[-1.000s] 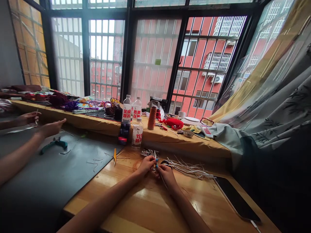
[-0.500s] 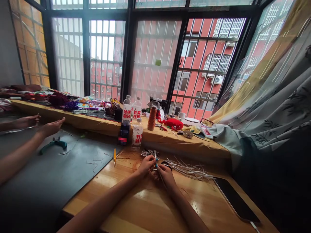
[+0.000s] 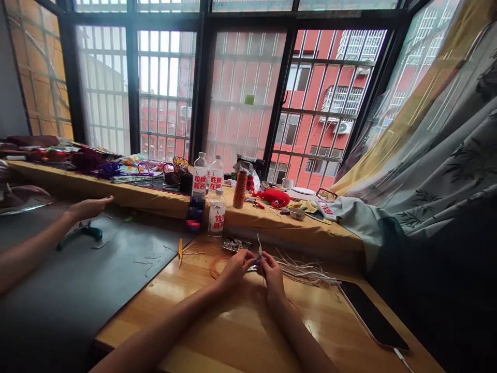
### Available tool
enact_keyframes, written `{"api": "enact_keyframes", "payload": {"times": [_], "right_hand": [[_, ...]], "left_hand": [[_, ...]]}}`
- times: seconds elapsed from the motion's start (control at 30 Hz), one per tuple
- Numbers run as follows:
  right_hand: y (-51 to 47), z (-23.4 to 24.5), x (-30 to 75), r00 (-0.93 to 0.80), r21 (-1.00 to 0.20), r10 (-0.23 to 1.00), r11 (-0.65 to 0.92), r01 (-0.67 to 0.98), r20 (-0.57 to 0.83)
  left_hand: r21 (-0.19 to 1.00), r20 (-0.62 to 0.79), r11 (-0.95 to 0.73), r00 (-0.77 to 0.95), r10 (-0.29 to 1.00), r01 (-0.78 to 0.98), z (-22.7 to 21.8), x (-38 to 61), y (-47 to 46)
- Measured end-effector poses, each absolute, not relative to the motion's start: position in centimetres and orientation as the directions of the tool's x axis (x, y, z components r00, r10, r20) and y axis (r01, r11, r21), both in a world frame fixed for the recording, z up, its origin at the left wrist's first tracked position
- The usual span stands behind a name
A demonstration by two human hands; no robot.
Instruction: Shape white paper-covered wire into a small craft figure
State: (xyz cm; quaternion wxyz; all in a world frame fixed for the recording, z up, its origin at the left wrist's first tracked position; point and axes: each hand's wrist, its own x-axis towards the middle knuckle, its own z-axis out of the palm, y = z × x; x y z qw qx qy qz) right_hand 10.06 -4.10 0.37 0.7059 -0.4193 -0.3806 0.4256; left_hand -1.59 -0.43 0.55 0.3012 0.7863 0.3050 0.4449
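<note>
Over the wooden table, my left hand and my right hand meet fingertip to fingertip. Both are closed in a pinch on a thin white strand, whose curved free end sticks up above the fingers. A thin thread seems to hang below the right fingers. A bundle of loose white strands lies to the right of my hands. Left of them rests a coil of thin copper-coloured wire, and just behind sits a cluster of small shiny metal pieces. Some dark object under my fingers is mostly hidden.
Yellow tweezers lie left on the table, a charging phone right. Water bottles and a dark blurred bottle stand behind. An orange thread spool and red crochet piece sit on the ledge. A co-worker's hand hovers above pliers.
My hands have shifted slightly right, and the strand now shows a longer, curved upper end. The co-worker's hands have moved apart. The view has turned slightly.
</note>
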Motion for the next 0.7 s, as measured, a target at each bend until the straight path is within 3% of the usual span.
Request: {"api": "enact_keyframes", "payload": {"times": [0.13,0.5,0.7], "right_hand": [[-4.7,0.8,9.9,0.368,-0.874,0.926,0.247,-0.418,0.086],[-5.1,0.6,9.3,0.323,-0.846,0.943,0.23,-0.481,0.073],[-4.6,0.1,10.0,0.35,-0.852,0.936,0.213,-0.478,0.037]], "left_hand": [[0.573,0.584,-0.751,0.478,0.656,0.33,0.3,-1.8,-1.4],[0.269,0.676,-0.837,0.526,0.516,0.476,1.5,-2.2,-2.1],[-0.15,0.64,-0.885,0.726,0.254,0.441,2.0,-3.0,-1.6]]}}
